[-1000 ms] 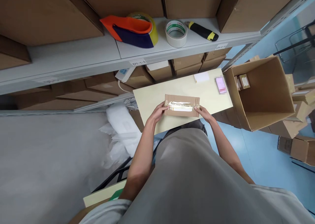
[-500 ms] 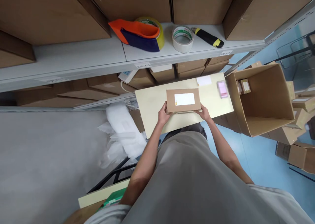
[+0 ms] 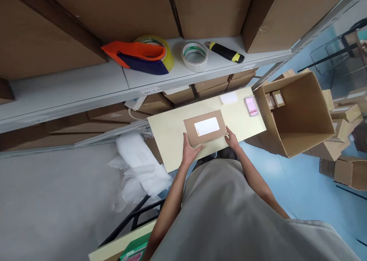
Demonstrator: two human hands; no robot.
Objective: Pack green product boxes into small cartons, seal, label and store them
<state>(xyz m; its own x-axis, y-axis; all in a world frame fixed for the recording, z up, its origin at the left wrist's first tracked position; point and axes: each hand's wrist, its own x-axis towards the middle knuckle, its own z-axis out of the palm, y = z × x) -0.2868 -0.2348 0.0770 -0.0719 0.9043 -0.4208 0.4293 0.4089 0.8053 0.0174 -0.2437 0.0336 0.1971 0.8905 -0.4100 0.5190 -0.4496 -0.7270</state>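
A small brown cardboard box with a white label on top lies flat on the pale yellow table. My left hand rests against its near left corner, thumb along the left side and fingers flat at the front edge. My right hand touches the box's near right corner with its fingers extended. Both hands lie beside the box, neither wrapped round it.
A large open carton stands at the table's right end, small boxes inside. A white slip and pink item lie on the table. The shelf above holds a tape dispenser, tape roll and utility knife. White packing foam lies left.
The box was turned from its taped side to its labelled side and set down flat on the table. Both hands slid from its ends to its near corners.
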